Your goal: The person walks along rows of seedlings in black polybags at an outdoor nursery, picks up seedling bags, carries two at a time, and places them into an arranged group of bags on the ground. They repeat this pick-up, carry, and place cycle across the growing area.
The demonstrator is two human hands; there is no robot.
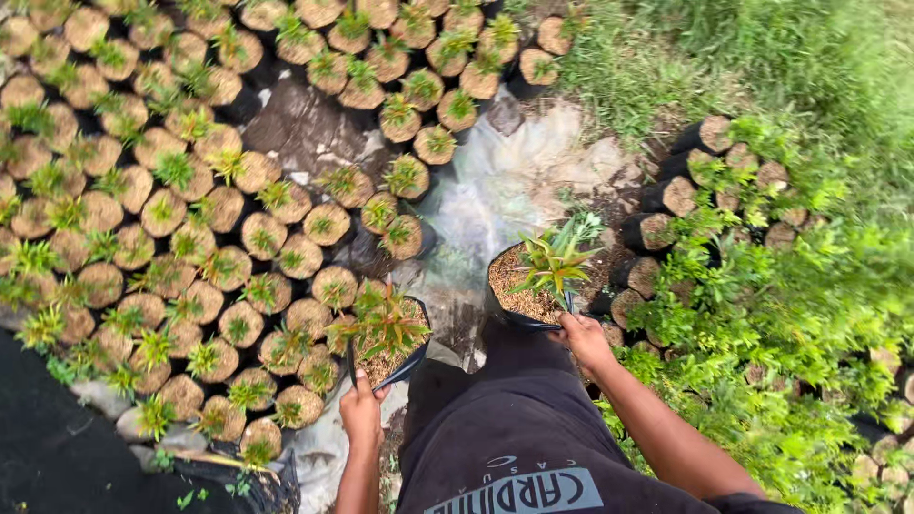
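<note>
The left hand (363,411) is clamped on a black plastic seedling bag (386,345) at seven o'clock; the right hand (583,340) grips another black soil-filled seedling bag (529,286) at four o'clock, above grey ground sheeting (495,190).

Seedling bags (181,238) left, shrubs (790,314) right

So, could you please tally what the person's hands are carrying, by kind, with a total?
Black grow bags held: 2, one in the left hand (left bag), one in the right hand (right bag)
Seedlings in those bags: 2
Total: 4
</note>
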